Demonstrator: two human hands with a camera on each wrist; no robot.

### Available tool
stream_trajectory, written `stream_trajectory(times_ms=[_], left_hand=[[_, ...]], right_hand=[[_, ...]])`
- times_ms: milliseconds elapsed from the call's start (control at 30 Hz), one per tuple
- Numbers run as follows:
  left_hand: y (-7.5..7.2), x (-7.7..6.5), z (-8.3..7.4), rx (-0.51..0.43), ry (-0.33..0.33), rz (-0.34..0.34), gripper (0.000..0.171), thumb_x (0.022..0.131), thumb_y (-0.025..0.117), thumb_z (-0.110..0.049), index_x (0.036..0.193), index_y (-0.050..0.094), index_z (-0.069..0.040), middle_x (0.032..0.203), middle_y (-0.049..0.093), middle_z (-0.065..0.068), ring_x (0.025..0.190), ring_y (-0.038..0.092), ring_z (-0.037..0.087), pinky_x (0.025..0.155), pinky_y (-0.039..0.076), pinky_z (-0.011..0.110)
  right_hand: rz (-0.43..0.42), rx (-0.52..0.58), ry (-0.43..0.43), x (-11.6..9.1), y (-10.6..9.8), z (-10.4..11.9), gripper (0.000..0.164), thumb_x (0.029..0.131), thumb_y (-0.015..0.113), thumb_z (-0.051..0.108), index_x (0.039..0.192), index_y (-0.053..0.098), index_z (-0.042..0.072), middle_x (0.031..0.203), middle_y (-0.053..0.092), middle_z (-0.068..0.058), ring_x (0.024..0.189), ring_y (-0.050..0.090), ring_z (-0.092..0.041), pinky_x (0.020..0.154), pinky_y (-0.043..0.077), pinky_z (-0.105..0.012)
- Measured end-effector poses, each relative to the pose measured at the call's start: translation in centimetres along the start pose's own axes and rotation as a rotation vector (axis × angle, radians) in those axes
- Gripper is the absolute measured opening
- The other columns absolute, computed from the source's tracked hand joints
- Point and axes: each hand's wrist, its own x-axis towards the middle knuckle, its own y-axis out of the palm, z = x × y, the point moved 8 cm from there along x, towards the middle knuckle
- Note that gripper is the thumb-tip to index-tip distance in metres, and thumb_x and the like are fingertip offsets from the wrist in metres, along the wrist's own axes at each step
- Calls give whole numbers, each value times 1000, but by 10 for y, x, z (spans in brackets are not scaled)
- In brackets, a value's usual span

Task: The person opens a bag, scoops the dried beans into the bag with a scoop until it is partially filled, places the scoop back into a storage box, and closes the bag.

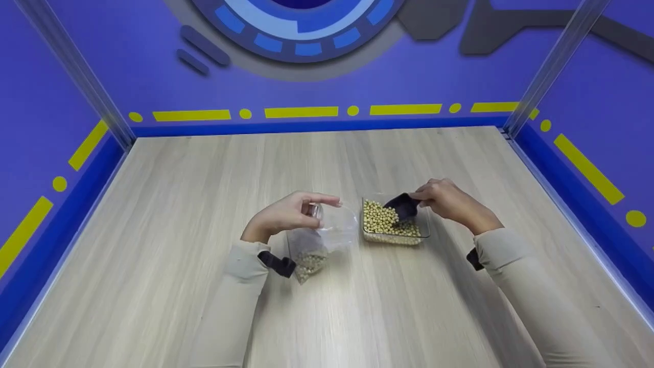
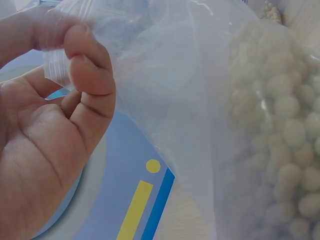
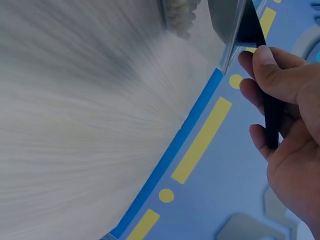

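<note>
Head view, between worktop side edges: left grip holding zip bag, likely limp, best rim-held; right grip holding scoop.

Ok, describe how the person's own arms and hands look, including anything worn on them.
The left sleeve and right sleeve are long, plain and pale beige-grey, creased near the wrist. A black strap-like piece sticks out at the left wrist, another at the right. The left hand and right hand wear no gloves.

A black scoop tilts into beans in a clear box beside a part-filled bag.
</note>
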Motion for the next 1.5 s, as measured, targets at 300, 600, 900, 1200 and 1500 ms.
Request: stream_trajectory(times_ms=[300,600,900,1200,1500], left_hand=[[0,0,0,1,9,-4,57,79,61,5,135,53,0,127,60,15,53,36,3,52,34,16],[-1,1,1,0,-3,-13,58,77,60,5,135,54,0,99,63,-3,54,38,3,52,34,16],[0,1,0,1,8,1,58,78,59,4,136,53,0,135,54,22,53,36,2,52,34,16],[0,-1,2,-25,-6,1,58,78,59,6,136,51,1,124,56,28,55,39,2,53,36,16],[0,0,2,-27,1,-2,58,78,60,6,136,51,1,120,61,15,53,39,1,52,36,16]], right_hand=[[8,57,-21,1,7,-2,33,80,66,-10,113,69,-3,104,71,-19,93,67,-35,78,56,-43],[38,114,-9,2,15,-4,36,80,66,-11,116,67,-4,108,70,-21,98,67,-35,80,56,-41],[33,149,-88,2,18,-1,35,81,65,-12,115,67,-4,106,70,-21,97,67,-34,79,56,-40],[89,186,-88,2,25,0,35,83,64,-9,118,66,-4,112,69,-21,102,65,-34,84,54,-42],[123,225,-101,1,30,3,34,84,64,-8,118,66,-5,113,68,-20,104,64,-35,86,54,-43]])
